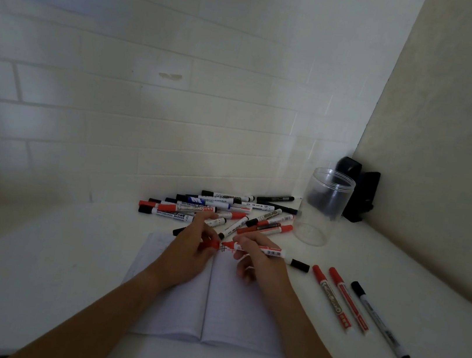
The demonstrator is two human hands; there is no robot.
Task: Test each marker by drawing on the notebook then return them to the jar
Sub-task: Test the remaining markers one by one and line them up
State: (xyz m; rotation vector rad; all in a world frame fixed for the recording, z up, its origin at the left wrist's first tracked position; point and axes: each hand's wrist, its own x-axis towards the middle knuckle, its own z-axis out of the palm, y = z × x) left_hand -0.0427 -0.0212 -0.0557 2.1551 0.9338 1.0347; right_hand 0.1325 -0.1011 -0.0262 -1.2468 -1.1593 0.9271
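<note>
On the white worktop [35, 241], set in a corner of tiled wall: one open notebook [209, 306], pages pale, red marks near the top of its centre fold. Above it, left hand [190, 253], grip closed on a red cap [212, 244]; right hand [259, 257], grip closed on a red marker [261, 249], uncapped, lying roughly level, its tip pointing left towards the cap and just apart from it, over the red marks. Behind the hands, a loose heap of markers [212, 209], black, blue and red caps, lying at mixed angles. To the right of the heap, one clear jar [324, 204], upright, open-topped; no markers can be made out inside it. Behind the jar, against the corner, a dark object [359, 194], kind not discernible. Right of the notebook, three markers side by side: two red markers [340, 300] and one thin black marker [380, 321], all capped. One black-capped marker [298, 264] lies just beyond the right hand.
</note>
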